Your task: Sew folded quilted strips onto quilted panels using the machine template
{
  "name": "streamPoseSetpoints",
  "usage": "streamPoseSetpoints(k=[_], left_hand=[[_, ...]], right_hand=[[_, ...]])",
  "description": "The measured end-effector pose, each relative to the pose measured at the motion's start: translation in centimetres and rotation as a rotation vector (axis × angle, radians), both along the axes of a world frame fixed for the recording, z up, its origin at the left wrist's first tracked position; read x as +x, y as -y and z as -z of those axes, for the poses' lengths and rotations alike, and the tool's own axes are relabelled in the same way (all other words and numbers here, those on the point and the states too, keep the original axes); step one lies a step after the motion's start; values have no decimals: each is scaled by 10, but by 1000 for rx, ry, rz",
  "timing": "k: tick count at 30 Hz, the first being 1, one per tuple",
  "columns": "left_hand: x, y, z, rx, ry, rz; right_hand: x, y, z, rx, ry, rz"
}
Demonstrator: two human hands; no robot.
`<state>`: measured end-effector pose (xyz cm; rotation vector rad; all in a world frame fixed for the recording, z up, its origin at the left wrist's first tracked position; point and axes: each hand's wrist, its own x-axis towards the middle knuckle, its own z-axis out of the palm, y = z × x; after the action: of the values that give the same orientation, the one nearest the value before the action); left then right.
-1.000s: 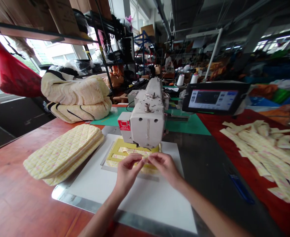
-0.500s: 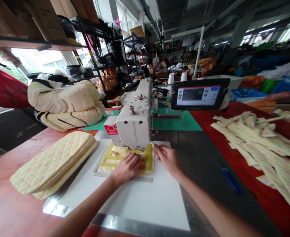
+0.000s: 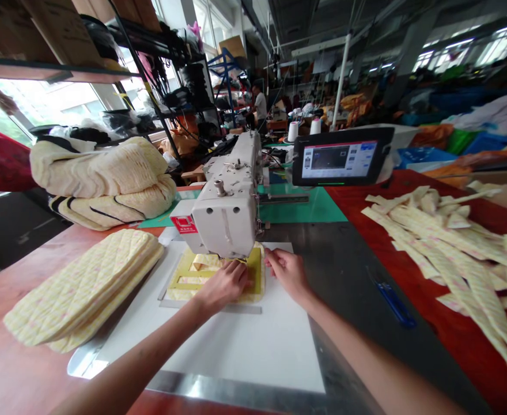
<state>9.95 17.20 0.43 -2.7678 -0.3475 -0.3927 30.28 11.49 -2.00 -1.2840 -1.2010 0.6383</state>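
Observation:
Under the head of a white sewing machine (image 3: 225,225) lies a yellow slotted template (image 3: 256,276), with pale yellow patterned quilted fabric showing through and around it. A loose fabric strip (image 3: 205,263) curls up over its upper slot. My left hand (image 3: 225,283) rests on the template close below the machine head, fingers bent and bunched at the strip's right end; the fingertips are partly hidden. Just right of the template, my right hand (image 3: 287,272) has thumb and fingers pinched together at its edge. Whatever is between them is too small to make out.
Quilted pads (image 3: 84,282) are stacked at left, with folded cream bundles (image 3: 102,178) behind. Fabric strips (image 3: 443,242) are heaped at right, near blue-handled snips (image 3: 394,302). A control screen (image 3: 342,158) stands behind the machine. A person (image 3: 260,106) is in the background.
The view has swung slightly, shifting the scene left. My left fingers have bunched closer together near the machine head. My right hand stays pinched beside the template.

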Motion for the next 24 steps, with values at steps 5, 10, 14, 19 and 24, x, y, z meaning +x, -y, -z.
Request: streamPoseSetpoints(k=[5, 10, 14, 19, 24], left_hand=[[-1, 6, 1, -197, 28, -54], [-14, 11, 6, -441, 205, -100], [-20, 7, 11, -627, 353, -102], [-20, 1, 11, -731, 413, -112], [-25, -2, 12, -758, 439, -125]], right_hand=[[-2, 4, -2, 21, 154, -38], [-13, 14, -4, 150, 673, -143], [-20, 20, -5, 174, 942, -174], [-19, 21, -7, 199, 1073, -191], [-22, 19, -9, 201, 1193, -184]])
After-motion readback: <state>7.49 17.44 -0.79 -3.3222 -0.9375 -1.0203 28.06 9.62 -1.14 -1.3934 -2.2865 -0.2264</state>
